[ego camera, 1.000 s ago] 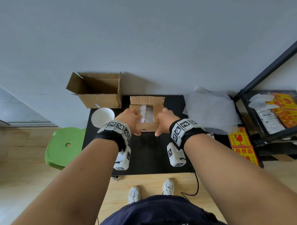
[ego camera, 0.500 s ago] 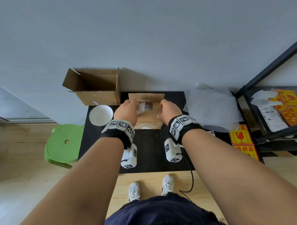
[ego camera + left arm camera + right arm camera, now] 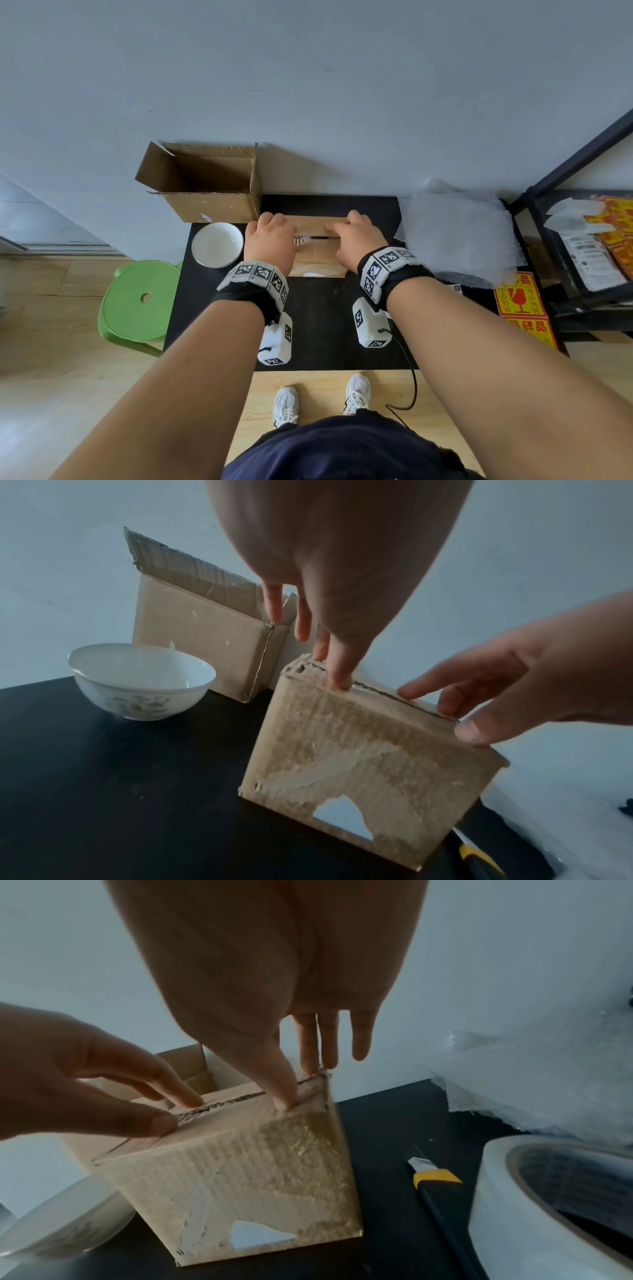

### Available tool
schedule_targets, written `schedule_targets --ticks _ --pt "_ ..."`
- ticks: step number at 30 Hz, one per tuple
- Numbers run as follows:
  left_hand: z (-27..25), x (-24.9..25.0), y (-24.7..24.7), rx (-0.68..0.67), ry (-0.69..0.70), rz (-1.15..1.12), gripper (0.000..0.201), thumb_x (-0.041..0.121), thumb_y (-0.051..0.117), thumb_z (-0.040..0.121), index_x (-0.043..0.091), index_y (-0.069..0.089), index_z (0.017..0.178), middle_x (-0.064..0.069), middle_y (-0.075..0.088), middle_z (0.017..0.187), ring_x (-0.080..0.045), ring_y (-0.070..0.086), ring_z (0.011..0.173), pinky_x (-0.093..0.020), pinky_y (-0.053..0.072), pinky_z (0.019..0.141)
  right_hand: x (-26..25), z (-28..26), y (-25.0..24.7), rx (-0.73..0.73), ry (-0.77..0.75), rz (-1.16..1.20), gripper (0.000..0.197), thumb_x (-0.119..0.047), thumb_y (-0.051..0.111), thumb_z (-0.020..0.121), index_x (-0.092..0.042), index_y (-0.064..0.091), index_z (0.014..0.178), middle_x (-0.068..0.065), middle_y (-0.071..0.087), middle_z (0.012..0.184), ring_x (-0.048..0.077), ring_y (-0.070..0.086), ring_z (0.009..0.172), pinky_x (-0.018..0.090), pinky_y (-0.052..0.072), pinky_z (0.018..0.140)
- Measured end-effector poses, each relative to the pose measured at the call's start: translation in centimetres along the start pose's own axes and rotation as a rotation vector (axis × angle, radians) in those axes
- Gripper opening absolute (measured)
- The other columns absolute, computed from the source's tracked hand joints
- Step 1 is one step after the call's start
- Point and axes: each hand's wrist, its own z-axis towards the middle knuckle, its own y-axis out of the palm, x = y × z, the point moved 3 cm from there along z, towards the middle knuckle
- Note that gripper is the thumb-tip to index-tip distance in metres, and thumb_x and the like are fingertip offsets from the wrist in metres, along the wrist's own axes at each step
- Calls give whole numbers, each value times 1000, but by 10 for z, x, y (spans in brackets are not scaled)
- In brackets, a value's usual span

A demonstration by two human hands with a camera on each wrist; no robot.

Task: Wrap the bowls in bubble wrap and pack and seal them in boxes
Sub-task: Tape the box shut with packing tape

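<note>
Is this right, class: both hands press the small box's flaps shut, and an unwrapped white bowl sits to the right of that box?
Not quite. The white bowl sits left of the small box, as the head view shows. The left hand and right hand do press its flaps.

Lighting is soft, even daylight, and shadows are faint. The head view is sharp at centre, with strong wide-angle stretching at the edges. Both wrist views are dimmer and slightly soft; the near palms are dark, and the white tape roll [image 3: 561, 1199] at near right is blurred.
</note>
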Motion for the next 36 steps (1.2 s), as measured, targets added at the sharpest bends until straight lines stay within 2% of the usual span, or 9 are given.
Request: schedule_targets --ticks 6,11,17,21,23,25,29,32,36 --pt "-12 11 9 -36 49 109 35 23 48 95 16 52 129 -5 48 132 -23 43 120 -36 37 99 -8 4 4 -133 -90 -17 59 1 47 84 -12 38 141 7 11 161 25 6 150 44 14 121" --pt "-22 15 22 -55 43 115 52 30 35 98 6 30 143 -11 35 146 -25 38 129 -39 35 106 -5 10 -1 -139 -83 18 54 -4 51 82 -13 41 135 4 33 146 23 29 138 43 35 108" --pt "-2 6 19 -221 57 97 56 25 22 104 20 -3 154 2 -5 163 -21 -5 149 -55 2 118 3 11 0 -93 5 -11 51 -24 59 85 -21 43 134 4 38 139 25 32 129 40 40 97" --pt "17 0 8 -69 61 98 53 26 34 103 30 17 153 -1 14 160 -28 15 145 -50 17 115 13 11 -3 -92 8 23 57 -37 66 85 -19 49 137 9 42 133 27 33 127 40 41 101" --pt "17 4 7 21 85 87 46 21 48 97 26 39 142 -4 38 143 -27 36 129 -42 34 104 15 10 -2 -95 -5 36 58 -38 65 86 -18 49 138 10 41 132 27 31 128 40 41 102" --pt "17 12 13 -21 128 39 48 15 56 91 20 46 137 -5 44 133 -26 40 124 -37 42 99 15 10 -1 -73 -17 31 58 -38 65 87 -18 48 139 10 40 132 26 31 127 39 41 101" --pt "16 25 27 -136 219 93 52 31 55 95 24 40 144 -8 27 153 -31 20 143 -44 33 112 15 16 -1 -74 -10 53 56 -36 68 85 -19 51 136 10 39 131 26 37 124 40 43 101" --pt "22 28 38 -219 330 195 59 24 57 94 24 32 148 -8 5 162 -37 -1 147 -49 21 118 16 21 -2 -79 -6 68 52 -36 67 85 -20 53 132 9 39 128 25 45 118 37 46 96" --pt "35 21 35 -285 223 59 60 24 40 100 26 13 154 -9 -3 162 -32 -6 148 -47 12 120 15 25 2 -66 2 110 61 -37 65 89 -18 44 143 8 35 135 24 41 124 38 42 103"
